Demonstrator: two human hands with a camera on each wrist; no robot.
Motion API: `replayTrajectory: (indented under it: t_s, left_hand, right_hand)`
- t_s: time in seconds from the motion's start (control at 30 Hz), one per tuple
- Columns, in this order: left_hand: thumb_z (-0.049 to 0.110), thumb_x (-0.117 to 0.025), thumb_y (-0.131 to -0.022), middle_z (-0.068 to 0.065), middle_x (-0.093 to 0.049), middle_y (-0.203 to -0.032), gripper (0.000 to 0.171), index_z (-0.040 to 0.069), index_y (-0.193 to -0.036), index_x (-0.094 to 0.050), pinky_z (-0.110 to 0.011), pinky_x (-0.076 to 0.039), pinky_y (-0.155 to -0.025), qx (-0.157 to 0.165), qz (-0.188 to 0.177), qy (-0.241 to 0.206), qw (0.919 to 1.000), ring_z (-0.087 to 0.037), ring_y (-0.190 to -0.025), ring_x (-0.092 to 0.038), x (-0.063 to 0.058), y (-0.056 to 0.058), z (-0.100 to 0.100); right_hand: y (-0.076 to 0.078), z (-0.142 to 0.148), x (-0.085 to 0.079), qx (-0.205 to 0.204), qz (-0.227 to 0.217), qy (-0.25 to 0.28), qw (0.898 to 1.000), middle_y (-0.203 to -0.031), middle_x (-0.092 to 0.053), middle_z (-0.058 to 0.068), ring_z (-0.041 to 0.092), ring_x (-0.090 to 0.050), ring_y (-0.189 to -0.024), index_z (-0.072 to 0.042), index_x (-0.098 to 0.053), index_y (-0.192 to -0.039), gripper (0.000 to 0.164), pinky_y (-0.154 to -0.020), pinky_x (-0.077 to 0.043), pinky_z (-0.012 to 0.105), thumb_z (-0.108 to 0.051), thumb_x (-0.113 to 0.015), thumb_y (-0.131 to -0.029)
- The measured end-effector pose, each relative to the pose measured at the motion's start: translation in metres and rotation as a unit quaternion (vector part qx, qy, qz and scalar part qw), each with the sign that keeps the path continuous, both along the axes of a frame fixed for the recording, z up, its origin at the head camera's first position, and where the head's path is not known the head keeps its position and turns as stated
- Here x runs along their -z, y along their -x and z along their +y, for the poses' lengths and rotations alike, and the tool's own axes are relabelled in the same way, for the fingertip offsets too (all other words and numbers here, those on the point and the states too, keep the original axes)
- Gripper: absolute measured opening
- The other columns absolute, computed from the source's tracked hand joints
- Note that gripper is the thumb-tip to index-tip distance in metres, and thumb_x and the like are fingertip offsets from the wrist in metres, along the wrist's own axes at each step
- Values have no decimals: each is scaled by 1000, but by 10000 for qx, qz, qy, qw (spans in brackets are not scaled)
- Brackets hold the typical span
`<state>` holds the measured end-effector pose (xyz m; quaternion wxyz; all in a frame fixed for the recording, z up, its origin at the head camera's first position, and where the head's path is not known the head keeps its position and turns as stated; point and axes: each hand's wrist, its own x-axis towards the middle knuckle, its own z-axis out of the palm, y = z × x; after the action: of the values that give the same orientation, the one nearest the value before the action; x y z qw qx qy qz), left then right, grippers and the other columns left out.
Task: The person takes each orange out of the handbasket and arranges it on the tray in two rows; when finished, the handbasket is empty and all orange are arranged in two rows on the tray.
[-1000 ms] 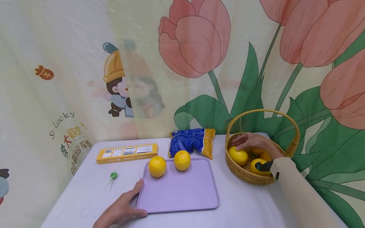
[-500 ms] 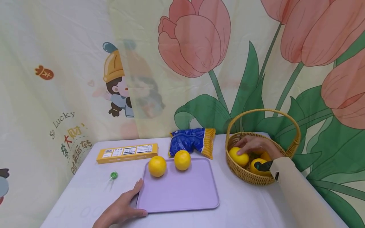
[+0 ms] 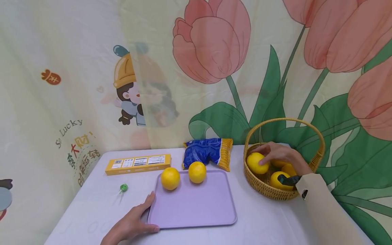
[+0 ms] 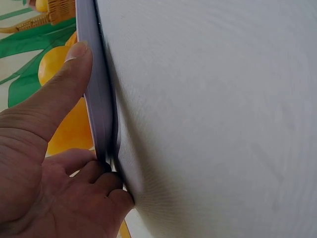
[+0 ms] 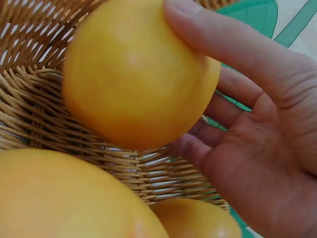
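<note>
In the head view, my right hand holds an orange inside the wicker basket. The right wrist view shows the thumb over this orange and the other fingers around its far side. My left hand grips the near left corner of the lilac tray, thumb along the front edge and fingers at the left side. In the left wrist view the thumb lies against the tray rim. Two oranges, one on the left and one on the right, sit at the tray's back edge.
More yellow fruit lies in the basket below the right wrist, and the tall basket handle arches over that hand. A blue and yellow bag, a yellow box and a green lollipop lie on the white table.
My right hand has closed its fingers and thumb around the orange in the basket and raised it slightly. The left hand stays at the tray corner.
</note>
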<state>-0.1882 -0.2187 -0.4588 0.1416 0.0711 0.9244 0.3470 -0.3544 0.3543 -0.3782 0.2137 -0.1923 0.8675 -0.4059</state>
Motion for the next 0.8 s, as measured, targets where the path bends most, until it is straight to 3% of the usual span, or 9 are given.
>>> replayTrajectory:
  t_s: [0.2, 0.37, 0.57, 0.8]
  left_hand:
    - [32, -103, -69, -25, -31, -173, 126, 4, -169, -32, -69, -27, -126, 9, -38, -29, 10000, -51, -156, -33, 0, -2, 2]
    - [32, -102, -69, -24, -30, -173, 125, 3, -168, -33, -70, -27, -126, 30, -19, -12, 10000, -51, -156, -34, 0, -3, 2]
    - [32, -102, -69, -25, -30, -173, 125, 3, -169, -32, -69, -27, -126, 8, -6, 36, 10000, -50, -156, -34, 0, -1, 0]
    - [33, -102, -70, -25, -30, -173, 124, 3, -169, -32, -69, -27, -126, 57, 32, 23, 10000, -51, -156, -33, 0, 0, -1]
  right_hand:
    - [-22, 0, -13, -152, 569, 439, 9973, -149, -63, 24, 20, -67, -124, 6, -59, -149, 66, -103, -56, 26, -16, -85, -92]
    - [-41, -11, -27, -487, 986, 1062, 9883, -149, -62, 26, 8, -68, -121, 13, -55, -147, 67, -104, -57, 22, -3, -85, -90]
    - [-61, -41, -34, -657, 1610, 1397, 9748, -144, -67, 10, 14, -70, -119, 7, -60, -145, 64, -103, -58, 25, 1, -86, -87]
    - [-76, -82, -26, -385, 2216, 1648, 9603, -137, -67, 21, 20, -73, -114, 5, -66, -140, 65, -102, -60, 29, -4, -92, -82]
